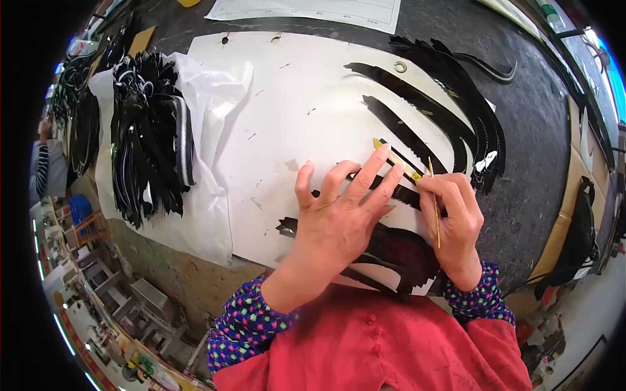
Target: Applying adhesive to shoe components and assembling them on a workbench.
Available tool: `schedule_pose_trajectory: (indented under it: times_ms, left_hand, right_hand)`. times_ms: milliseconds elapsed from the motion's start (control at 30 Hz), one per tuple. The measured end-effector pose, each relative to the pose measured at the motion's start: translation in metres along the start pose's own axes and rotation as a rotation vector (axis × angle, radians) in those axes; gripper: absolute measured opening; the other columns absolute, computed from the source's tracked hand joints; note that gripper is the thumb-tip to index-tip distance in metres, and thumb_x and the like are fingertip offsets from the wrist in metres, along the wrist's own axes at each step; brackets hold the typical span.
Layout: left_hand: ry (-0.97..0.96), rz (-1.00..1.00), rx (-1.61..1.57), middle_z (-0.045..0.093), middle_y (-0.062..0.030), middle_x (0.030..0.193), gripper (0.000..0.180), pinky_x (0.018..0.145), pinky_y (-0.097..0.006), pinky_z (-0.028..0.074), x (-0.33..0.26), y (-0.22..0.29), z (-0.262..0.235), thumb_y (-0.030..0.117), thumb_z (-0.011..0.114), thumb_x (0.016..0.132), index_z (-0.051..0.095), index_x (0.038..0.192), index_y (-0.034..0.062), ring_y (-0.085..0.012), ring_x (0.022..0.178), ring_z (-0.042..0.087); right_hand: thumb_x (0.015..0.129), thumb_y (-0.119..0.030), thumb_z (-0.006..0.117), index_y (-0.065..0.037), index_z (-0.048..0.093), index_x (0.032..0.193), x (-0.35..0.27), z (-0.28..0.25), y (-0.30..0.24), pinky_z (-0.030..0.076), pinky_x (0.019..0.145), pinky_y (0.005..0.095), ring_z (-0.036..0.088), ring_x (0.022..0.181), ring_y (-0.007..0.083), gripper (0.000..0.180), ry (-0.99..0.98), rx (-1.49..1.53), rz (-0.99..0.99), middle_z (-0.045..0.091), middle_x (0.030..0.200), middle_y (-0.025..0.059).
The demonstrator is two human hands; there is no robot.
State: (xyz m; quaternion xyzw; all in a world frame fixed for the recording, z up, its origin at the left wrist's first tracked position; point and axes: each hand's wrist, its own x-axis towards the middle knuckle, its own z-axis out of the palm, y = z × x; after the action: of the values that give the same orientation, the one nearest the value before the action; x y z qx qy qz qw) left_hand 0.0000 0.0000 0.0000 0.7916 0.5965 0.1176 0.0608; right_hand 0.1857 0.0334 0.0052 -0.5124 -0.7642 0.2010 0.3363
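My left hand (342, 212) lies spread on a white board (280, 117). Its fingertips press on a narrow, pale template-like strip with yellow ends (378, 144), over a slim black cut piece (407, 194) partly hidden by the hand. Pinched in my right hand (454, 215) is a thin yellow pen-like stick (437, 225), beside the strip's right end. Beyond my fingers lie curved black pieces with jagged edges (398, 126), some bearing short yellow marks. Closer to my body, more dark pieces (401, 251) rest under and beside my left wrist.
At the left, a thick bundle of black strips (147, 137) sits on crumpled white plastic (212, 156). A stack of curved black pieces (482, 130) lies at the board's right edge. A printed sheet (313, 12) is at the far side of the dark table (528, 143).
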Motion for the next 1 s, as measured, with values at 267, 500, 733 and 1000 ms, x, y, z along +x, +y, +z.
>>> schedule_pose_trajectory:
  times_ms: [267, 500, 733, 1000]
  left_hand:
    - [0.019, 0.001, -0.004, 0.045, 0.0110, 0.152, 0.057, 0.113, -0.053, 0.021, -0.001, -0.002, 0.001, 0.035, 0.074, 0.086, 0.057, 0.141, 0.0319, -0.0134, 0.119, 0.046]
    - [-0.002, -0.017, -0.023, 0.045, 0.0046, 0.155, 0.060, 0.113, -0.050, 0.020, 0.001, 0.000, -0.003, 0.032, 0.075, 0.086, 0.057, 0.143, 0.0348, -0.0164, 0.120, 0.045]
    - [-0.003, -0.007, 0.004, 0.043, 0.0042, 0.156, 0.057, 0.113, -0.051, 0.021, 0.002, 0.000, -0.003, 0.034, 0.073, 0.088, 0.057, 0.142, 0.0348, -0.0168, 0.120, 0.046]
    - [0.041, 0.011, -0.006, 0.044, 0.0040, 0.155, 0.053, 0.113, -0.051, 0.022, 0.002, -0.002, -0.001, 0.035, 0.071, 0.089, 0.059, 0.140, 0.0337, -0.0173, 0.119, 0.046]
  right_hand:
    - [0.079, 0.011, 0.074, -0.002, 0.068, 0.096, 0.001, 0.004, 0.000, 0.051, 0.057, 0.0324, 0.063, 0.067, 0.0238, 0.022, 0.048, 0.000, -0.052, 0.062, 0.086, 0.0106]
    - [0.080, 0.011, 0.074, -0.002, 0.068, 0.096, 0.001, 0.002, 0.002, 0.050, 0.057, 0.0319, 0.062, 0.065, 0.0227, 0.022, 0.026, 0.012, -0.037, 0.062, 0.086, 0.0103]
    - [0.081, 0.011, 0.073, -0.001, 0.067, 0.097, 0.001, 0.000, 0.003, 0.049, 0.056, 0.0318, 0.059, 0.064, 0.0218, 0.021, 0.006, 0.034, -0.032, 0.061, 0.087, 0.0106]
    - [0.084, 0.010, 0.071, 0.000, 0.067, 0.103, 0.004, -0.009, -0.002, 0.053, 0.063, 0.0333, 0.066, 0.076, 0.0259, 0.021, -0.032, -0.028, -0.100, 0.064, 0.095, 0.0145]
